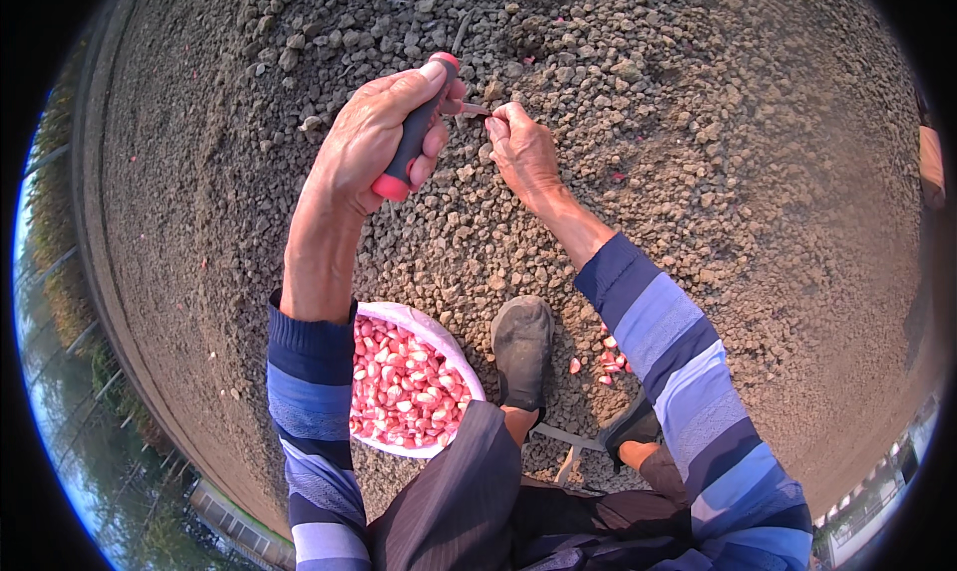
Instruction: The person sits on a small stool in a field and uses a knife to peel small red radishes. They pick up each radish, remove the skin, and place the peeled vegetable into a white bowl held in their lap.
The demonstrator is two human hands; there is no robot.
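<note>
My left hand (366, 122) is closed around the grey and red rubber-grip handle (419, 133) of a small hand tool. A short metal shaft (476, 109) sticks out sideways from that grip towards the right. At its far end, the thumb and forefinger of my right hand (527, 152) pinch the tip; exactly what lies between them is hidden. Both hands are above crumbly, clodded soil (448, 234). Below my left forearm stands a white-rimmed tub (441, 339) filled with pink-coated pieces that look like garlic cloves (404, 380).
Several loose pink cloves (609, 361) lie on the soil beside my right sleeve. My dark shoe (523, 346) is planted next to the tub. A pale bar (568, 440) lies between my feet. Something orange (931, 159) is cut off at the right rim.
</note>
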